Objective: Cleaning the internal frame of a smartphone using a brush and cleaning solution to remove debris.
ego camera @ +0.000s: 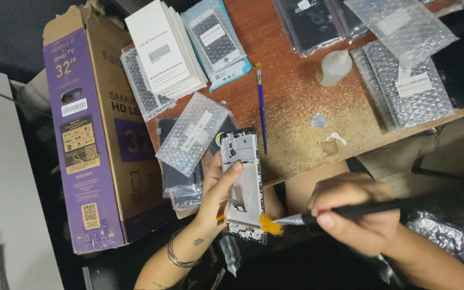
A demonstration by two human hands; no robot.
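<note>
Right hand (358,217) brush (296,219) | left hand (216,188) phone frame (244,182) | beyond table edge (318,161)

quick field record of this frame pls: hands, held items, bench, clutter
left hand: grips phone frame by its left edge, inner side up
right hand: holds black-handled brush; its orange bristles touch the frame's lower end
bench: wooden table
on table: blue brush, small white bottle, bubble-wrapped parts, white boxes
left of table: purple cardboard box
</note>
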